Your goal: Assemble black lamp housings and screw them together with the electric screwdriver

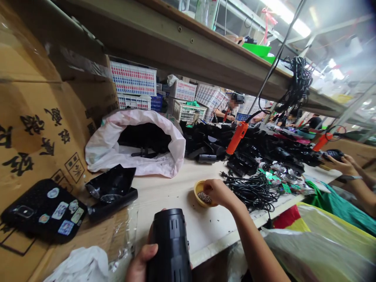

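My left hand (141, 259) is wrapped round a black cylindrical plastic housing (170, 244) with slots along its side, held upright at the front edge of the bench. Beyond it, my right hand (219, 192) reaches into a small yellow bowl (196, 191) of small metal screws (205, 197). Its fingers are pinched together at the screws, and what lies between the fingertips is hidden. A few loose screws lie on the white bench top (176, 188) around the bowl. To the right of that hand is a heap of black cables (252, 192).
An orange electric screwdriver (237, 137) hangs from a cord above black plastic parts. A white sack (135, 166) stands behind; a phone in a stickered case (44, 211) rests on cardboard at left. At right, a co-worker's hands (340, 164) hold a black part. A shelf beam (176, 35) crosses overhead.
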`<state>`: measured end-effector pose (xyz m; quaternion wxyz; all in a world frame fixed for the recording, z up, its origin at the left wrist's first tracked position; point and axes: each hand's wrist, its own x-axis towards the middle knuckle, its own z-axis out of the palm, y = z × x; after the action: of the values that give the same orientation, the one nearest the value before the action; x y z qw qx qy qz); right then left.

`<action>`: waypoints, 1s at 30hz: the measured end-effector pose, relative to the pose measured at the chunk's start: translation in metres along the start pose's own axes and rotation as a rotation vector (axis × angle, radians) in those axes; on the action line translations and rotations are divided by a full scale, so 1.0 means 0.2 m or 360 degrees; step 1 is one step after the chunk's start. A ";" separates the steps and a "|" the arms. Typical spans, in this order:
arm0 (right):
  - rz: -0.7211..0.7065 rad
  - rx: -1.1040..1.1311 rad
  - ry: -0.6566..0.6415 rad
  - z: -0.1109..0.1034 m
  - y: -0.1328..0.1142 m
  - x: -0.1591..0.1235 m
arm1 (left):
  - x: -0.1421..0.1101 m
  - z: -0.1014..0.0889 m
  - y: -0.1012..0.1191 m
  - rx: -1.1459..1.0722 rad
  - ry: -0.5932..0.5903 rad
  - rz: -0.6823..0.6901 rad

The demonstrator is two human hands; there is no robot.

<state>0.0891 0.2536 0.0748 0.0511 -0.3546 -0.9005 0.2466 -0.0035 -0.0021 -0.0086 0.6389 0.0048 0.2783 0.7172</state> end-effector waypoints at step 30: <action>-0.0068 0.1741 -0.0770 0.24 -0.19 -0.48 | -0.02 0.16 -0.01 -0.0351 0.0200 0.0224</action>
<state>0.1232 0.1464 0.0587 0.0247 -0.1922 -0.6357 0.7472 0.0106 0.0064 0.0187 0.5650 -0.0909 0.2362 0.7853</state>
